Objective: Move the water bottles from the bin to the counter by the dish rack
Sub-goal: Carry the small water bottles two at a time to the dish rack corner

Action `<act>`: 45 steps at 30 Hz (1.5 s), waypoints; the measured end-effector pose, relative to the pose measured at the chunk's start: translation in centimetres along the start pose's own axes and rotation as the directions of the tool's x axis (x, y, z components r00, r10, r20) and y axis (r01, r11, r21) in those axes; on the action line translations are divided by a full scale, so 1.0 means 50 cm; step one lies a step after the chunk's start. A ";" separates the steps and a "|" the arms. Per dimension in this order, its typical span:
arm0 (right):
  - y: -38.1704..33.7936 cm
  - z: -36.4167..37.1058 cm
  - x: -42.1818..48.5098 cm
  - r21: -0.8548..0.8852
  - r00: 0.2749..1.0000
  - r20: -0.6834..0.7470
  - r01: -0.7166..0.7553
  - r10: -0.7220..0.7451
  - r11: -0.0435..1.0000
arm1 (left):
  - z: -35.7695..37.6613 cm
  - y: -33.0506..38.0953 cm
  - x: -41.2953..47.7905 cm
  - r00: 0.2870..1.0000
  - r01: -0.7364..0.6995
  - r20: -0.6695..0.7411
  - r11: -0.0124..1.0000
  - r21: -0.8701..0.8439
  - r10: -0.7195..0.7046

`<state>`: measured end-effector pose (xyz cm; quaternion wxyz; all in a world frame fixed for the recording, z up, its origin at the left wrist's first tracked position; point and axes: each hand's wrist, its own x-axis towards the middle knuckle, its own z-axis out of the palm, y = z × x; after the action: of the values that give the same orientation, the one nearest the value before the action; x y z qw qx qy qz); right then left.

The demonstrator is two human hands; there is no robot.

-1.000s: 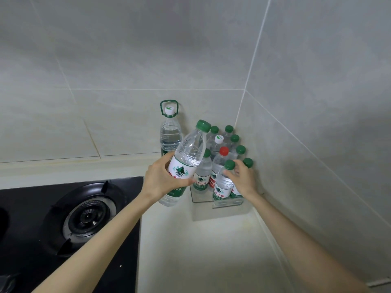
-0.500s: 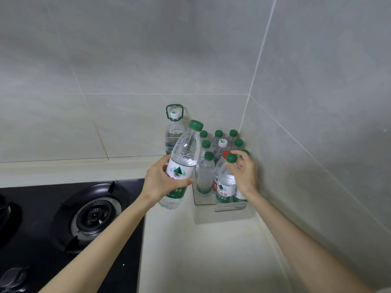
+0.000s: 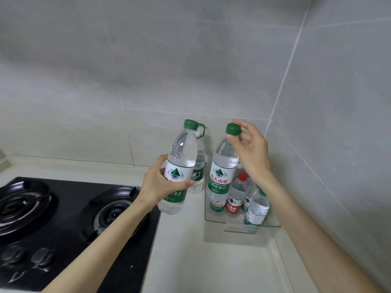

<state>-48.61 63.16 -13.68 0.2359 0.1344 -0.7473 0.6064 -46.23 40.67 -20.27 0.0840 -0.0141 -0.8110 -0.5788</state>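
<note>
The left grip [image 3: 163, 185] wraps the label of one clear, green-capped plastic water bottle [image 3: 179, 163] just left of the clear plastic bin [image 3: 232, 227], while the right grip [image 3: 251, 153] pinches the cap of a second such bottle [image 3: 220, 176], upright over the bin, probably to clear its neighbours [image 3: 233, 199].

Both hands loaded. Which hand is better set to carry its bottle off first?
Left, probably. The left hand wraps the label of the left bottle, already clear of the bin. The right hand only pinches the cap of the right bottle, which hangs above the bin.
</note>
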 end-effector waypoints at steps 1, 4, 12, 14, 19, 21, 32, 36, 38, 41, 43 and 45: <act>-0.011 0.009 0.000 0.010 1.000 0.020 0.007 -0.007 1.000 | -0.011 0.001 -0.007 1.000 -0.001 -0.019 1.000 0.010 0.001; -0.038 0.041 -0.006 0.046 0.994 0.103 0.021 -0.026 0.999 | -0.047 0.008 -0.035 0.997 0.019 -0.077 1.000 0.020 -0.017; -0.100 0.164 -0.047 0.135 0.939 0.325 0.070 -0.111 0.988 | -0.171 -0.009 -0.146 0.954 0.104 -0.290 0.992 0.065 -0.081; -0.116 0.197 -0.059 0.164 0.923 0.364 0.067 -0.123 0.984 | -0.203 -0.011 -0.178 0.939 0.122 -0.329 0.990 0.063 -0.095; -0.170 0.310 -0.107 0.238 0.867 0.476 0.034 -0.147 0.971 | -0.301 -0.017 -0.277 0.877 0.157 -0.466 0.986 0.047 -0.118; -0.196 0.355 -0.129 0.263 0.841 0.516 0.023 -0.161 0.964 | -0.340 -0.020 -0.316 0.850 0.163 -0.513 0.986 0.046 -0.117; -0.405 0.633 -0.356 0.401 0.680 0.670 0.004 -0.297 0.916 | -0.622 -0.038 -0.613 0.666 0.196 -0.733 0.980 -0.011 -0.142; -0.492 0.746 -0.467 0.453 0.616 0.709 -0.026 -0.342 0.891 | -0.739 -0.051 -0.748 0.591 0.210 -0.794 0.977 -0.018 -0.141; -0.543 0.805 -0.531 0.483 0.573 0.732 -0.055 -0.369 0.874 | -0.799 -0.059 -0.825 0.539 0.218 -0.830 0.975 -0.027 -0.144; -0.609 0.877 -0.607 0.525 0.504 0.762 -0.113 -0.407 0.844 | -0.864 -0.060 -0.919 0.467 0.217 -0.874 0.976 -0.033 -0.133; -0.665 0.939 -0.673 0.550 0.447 0.775 -0.131 -0.446 0.825 | -0.916 -0.064 -0.998 0.387 0.223 -0.914 0.974 -0.036 -0.123; -0.709 0.988 -0.727 0.576 0.395 0.778 -0.140 -0.488 0.805 | -0.954 -0.067 -1.062 0.319 0.241 -0.940 0.970 -0.042 -0.120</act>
<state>-9.73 4.05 -10.09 -0.1896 0.5836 -0.5201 0.5941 11.43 -1.40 -16.45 0.4691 0.4148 -0.6410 -0.4438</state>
